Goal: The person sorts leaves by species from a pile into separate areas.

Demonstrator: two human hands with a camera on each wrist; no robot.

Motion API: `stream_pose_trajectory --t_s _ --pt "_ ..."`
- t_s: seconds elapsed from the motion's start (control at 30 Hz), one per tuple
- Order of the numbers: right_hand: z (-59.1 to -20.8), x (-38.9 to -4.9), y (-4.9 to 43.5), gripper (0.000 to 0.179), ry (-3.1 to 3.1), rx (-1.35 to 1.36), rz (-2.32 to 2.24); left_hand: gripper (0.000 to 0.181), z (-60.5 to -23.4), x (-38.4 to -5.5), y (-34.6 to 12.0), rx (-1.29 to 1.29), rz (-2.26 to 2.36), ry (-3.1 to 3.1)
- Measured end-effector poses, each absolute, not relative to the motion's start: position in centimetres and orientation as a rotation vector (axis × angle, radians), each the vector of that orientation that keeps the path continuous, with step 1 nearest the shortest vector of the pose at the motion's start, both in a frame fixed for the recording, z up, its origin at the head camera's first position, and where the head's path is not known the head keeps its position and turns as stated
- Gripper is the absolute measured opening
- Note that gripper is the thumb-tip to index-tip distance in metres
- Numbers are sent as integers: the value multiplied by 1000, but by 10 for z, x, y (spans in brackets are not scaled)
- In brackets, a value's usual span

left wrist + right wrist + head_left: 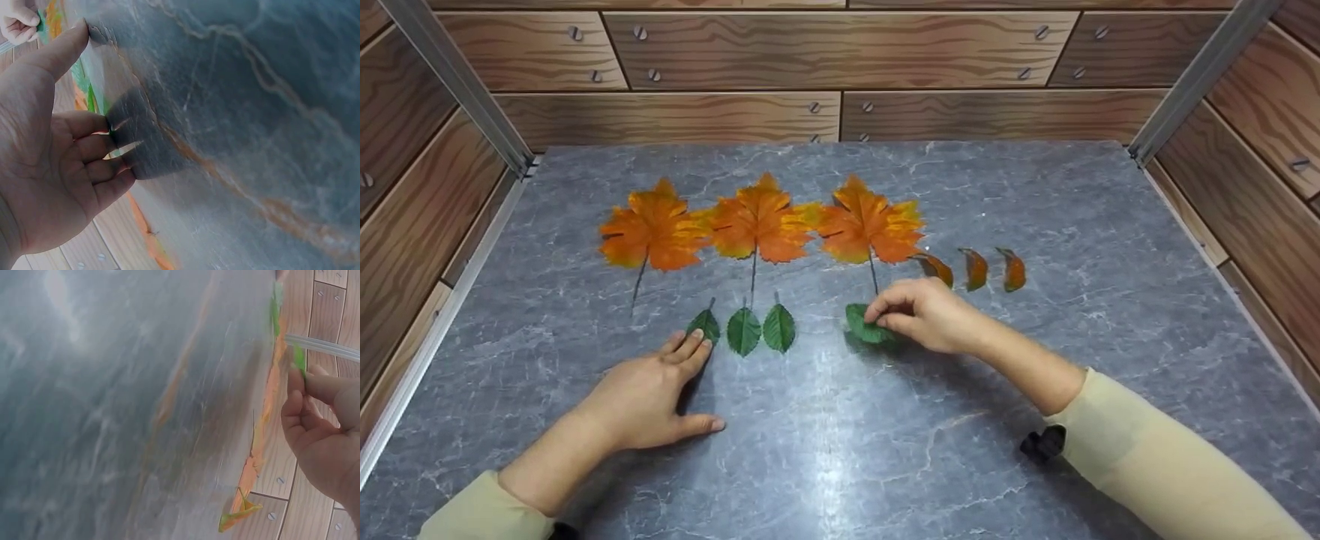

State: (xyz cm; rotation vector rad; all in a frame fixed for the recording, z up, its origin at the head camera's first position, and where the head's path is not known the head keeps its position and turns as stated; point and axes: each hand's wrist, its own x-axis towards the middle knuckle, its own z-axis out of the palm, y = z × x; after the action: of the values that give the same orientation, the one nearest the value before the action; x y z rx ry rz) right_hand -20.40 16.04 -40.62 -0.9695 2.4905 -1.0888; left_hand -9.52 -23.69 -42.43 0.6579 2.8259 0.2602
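My right hand pinches a green leaf between thumb and fingers, close over the table below the right-hand maple leaf. In the right wrist view that green leaf sticks out past the fingertips. The left hand lies palm down with its fingers fairly straight and the thumb spread. Its fingertips rest on the lower part of the leftmost small green leaf. Two more green leaves, a middle one and a right one, lie beside it, stems pointing away from me.
Two further orange maple leaves, the left and the middle, complete a row across the table. Three small curled brown-orange leaves lie to the right. Wood-patterned panels and metal posts enclose the back and sides.
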Motion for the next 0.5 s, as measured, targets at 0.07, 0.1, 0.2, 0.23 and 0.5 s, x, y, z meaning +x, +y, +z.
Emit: stream_pose_trajectory --t_s 0.07,0.1,0.2,0.23,0.5 --pt "-406 -204 158 18 2507 -942 -1113 109 -424 -95 -237 658 259 2827" --pt "-406 -205 157 18 2513 -932 -1130 109 -424 -95 -237 660 260 2827" --pt "-406 -205 151 20 2522 -879 -1178 109 -424 -95 -237 663 261 2829" --pt "-406 -205 149 20 2522 -857 -1195 109 -424 -95 -237 663 261 2829" --pt "-409 -206 137 25 2527 -756 -1280 110 -424 -95 -237 655 258 2825"
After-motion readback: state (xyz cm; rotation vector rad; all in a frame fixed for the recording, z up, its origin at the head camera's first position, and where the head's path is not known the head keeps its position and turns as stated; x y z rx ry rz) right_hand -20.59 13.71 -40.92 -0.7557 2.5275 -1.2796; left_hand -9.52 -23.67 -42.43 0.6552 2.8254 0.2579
